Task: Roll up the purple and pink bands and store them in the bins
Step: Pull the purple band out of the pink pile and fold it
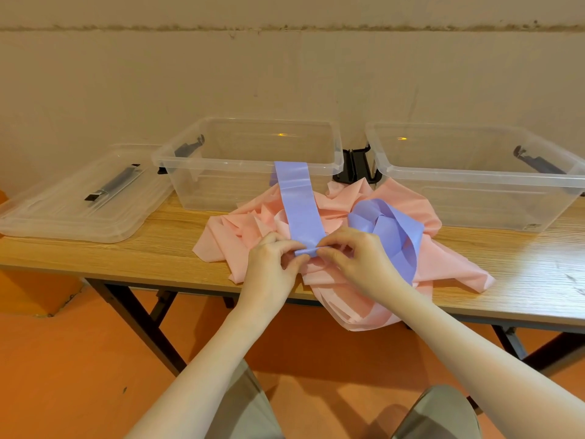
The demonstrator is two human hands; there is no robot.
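A purple band [299, 207] lies stretched over a heap of pink bands [243, 236], its far end draped on the rim of the middle clear bin [221, 160]. Its near end is curled into a small roll, pinched from both sides by my left hand [272, 264] and my right hand [354, 264]. Another part of the purple band loops loosely to the right [392, 229]. A second clear bin [474, 175] stands at the right. Both bins hold nothing.
A clear lid [79, 201] with a dark handle lies at the left of the wooden table [522, 274]. Part of the pink heap hangs over the table's front edge. A black object [356, 166] stands between the bins. The wall is close behind.
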